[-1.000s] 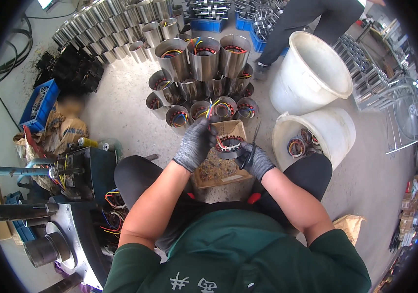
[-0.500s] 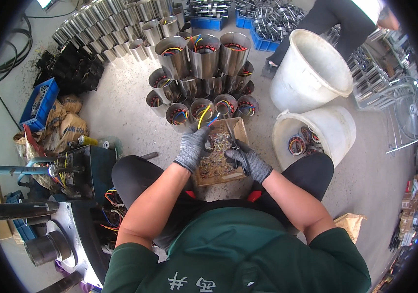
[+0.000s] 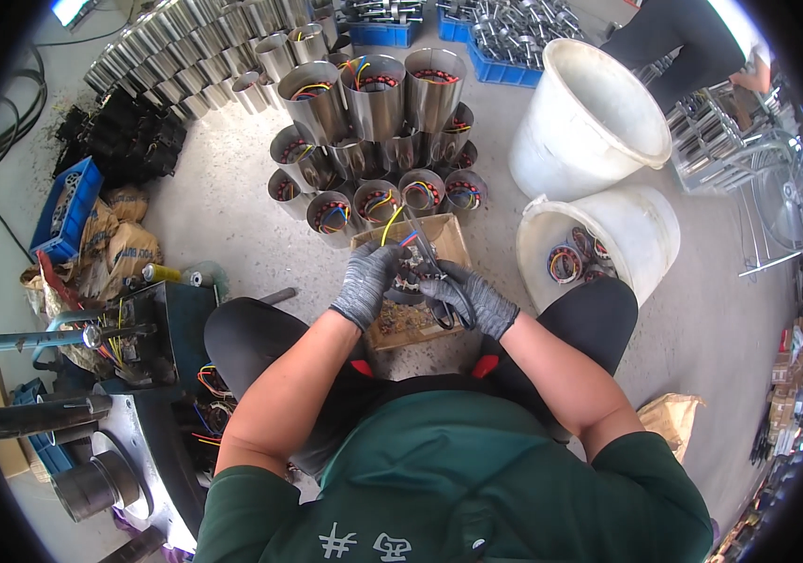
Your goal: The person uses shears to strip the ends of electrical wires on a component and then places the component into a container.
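My left hand [image 3: 366, 283], in a grey glove, is closed on a bundle of coloured wires; a yellow wire [image 3: 388, 225] sticks up from its fingers. A red and a blue wire end [image 3: 409, 239] show beside it. Below the fingers is a dark round part, probably a wound motor stator [image 3: 405, 295], mostly hidden. My right hand [image 3: 482, 302], also gloved, grips black-handled scissors [image 3: 463, 313], their blades pointing up toward the wire ends. Both hands are over a cardboard box [image 3: 454, 235] with small wire clippings in it, between my knees.
Steel cylinders with wound stators [image 3: 373, 89] are stacked ahead. A white tub [image 3: 551, 141] stands to the right; another tub [image 3: 655, 244] lies tipped, holding stators [image 3: 566, 265]. A machine [image 3: 138, 469] is close on my left. Another person [image 3: 683, 42] works at the far right.
My right hand has moved left and closer to my left hand, bringing the scissor blades up to the wire ends. The whole view has shifted slightly.
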`<state>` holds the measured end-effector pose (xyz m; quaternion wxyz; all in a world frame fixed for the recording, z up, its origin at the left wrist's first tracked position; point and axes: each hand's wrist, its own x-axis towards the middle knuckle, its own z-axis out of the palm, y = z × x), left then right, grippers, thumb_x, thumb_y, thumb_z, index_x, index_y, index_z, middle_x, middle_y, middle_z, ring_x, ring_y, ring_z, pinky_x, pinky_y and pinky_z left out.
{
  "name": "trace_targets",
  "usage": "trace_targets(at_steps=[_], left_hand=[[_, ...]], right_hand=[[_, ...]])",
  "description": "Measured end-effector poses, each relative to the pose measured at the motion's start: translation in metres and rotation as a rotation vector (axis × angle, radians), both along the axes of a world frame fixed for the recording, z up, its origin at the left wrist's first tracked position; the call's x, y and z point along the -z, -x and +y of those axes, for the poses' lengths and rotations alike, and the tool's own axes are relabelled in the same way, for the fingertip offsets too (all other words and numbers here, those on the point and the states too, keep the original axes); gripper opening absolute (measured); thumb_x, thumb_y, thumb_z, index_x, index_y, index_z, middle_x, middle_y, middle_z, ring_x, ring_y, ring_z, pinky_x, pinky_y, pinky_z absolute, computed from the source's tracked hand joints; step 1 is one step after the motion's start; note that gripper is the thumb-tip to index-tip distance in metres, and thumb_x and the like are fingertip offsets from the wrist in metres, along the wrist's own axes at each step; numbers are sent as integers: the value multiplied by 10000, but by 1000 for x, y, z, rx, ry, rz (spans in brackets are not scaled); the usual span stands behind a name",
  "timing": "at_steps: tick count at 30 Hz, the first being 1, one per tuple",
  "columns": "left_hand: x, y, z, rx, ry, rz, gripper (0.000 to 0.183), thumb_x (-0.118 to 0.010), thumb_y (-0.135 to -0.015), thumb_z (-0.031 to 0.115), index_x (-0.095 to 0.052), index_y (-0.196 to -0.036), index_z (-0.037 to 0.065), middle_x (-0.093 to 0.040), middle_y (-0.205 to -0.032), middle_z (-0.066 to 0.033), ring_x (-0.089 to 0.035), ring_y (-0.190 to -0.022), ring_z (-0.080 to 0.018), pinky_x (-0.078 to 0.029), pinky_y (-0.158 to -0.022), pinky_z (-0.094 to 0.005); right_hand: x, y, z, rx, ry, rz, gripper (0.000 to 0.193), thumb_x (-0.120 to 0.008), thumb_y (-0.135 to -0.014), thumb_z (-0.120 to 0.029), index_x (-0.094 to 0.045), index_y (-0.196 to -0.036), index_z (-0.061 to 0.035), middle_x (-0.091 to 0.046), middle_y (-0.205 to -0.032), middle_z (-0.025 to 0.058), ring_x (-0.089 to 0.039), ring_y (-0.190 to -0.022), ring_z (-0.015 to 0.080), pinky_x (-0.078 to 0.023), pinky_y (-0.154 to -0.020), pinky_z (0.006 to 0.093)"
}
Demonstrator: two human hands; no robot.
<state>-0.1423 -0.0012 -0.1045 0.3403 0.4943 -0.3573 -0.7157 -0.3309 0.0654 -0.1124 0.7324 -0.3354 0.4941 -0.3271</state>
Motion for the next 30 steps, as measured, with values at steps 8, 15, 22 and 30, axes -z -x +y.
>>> trace_targets(at_steps=[8, 15, 22, 30], left_hand=[[14, 4, -2, -240, -89, 146, 149, -579, -950, 182, -641, -1032, 75, -562, -670, 34, -469, -533, -67, -348, -479, -216], [20, -2, 0, -75, 124, 22, 248, -584, -979, 189, -624, -1144, 8, -647, -875, -22, -577, -738, -93, -504, -652, -267], [0, 5, 4, -16, 22, 47, 221, -568, -988, 146, -625, -1148, 3, -671, -857, -31, -624, -708, -104, -504, -652, -231], [15, 5, 4, 107, 149, -142, 223, -575, -981, 133, -646, -1130, -17, -686, -885, -49, -625, -745, -97, -511, -680, -245]], right_hand=[[-1, -3, 8, 53, 5, -65, 278, -706, -915, -243, -608, -1143, -118, -604, -693, 1, -577, -524, 91, -444, -435, 229], [-2, 0, 4, -17, -96, -62, 396, -596, -952, -432, -583, -1078, -57, -638, -738, 65, -637, -593, 177, -521, -538, 309], [-7, 0, 4, -2, -182, -153, 394, -583, -949, -455, -569, -1018, -68, -640, -719, 106, -643, -572, 238, -523, -503, 363], [-15, 5, 5, -18, -175, -165, 326, -557, -967, -359, -590, -869, -49, -539, -527, 77, -530, -427, 205, -420, -403, 335]])
